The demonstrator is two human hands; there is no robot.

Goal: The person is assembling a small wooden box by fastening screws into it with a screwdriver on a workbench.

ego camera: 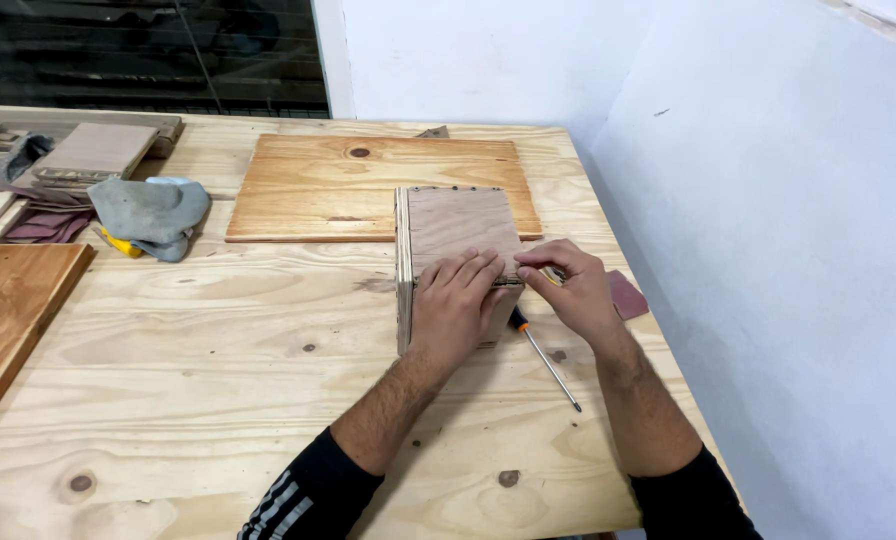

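Note:
A small plywood box (453, 225) stands on the wooden workbench (218, 330), right of centre. My left hand (455, 305) lies flat over the box's near top edge, fingers spread along it. My right hand (571, 290) is pinched at the box's near right corner, thumb and forefinger closed on something small and yellowish that I cannot identify. A screwdriver (548, 362) with an orange and black handle lies on the bench just below the hands, shaft pointing toward me.
A flat pine board (308, 190) lies behind the box. A grey cloth (150, 212), a yellow tool and stacked wood pieces (93, 152) sit at the far left. A dark board (8, 310) is at the left edge. Reddish sandpaper (628, 295) lies by the white wall.

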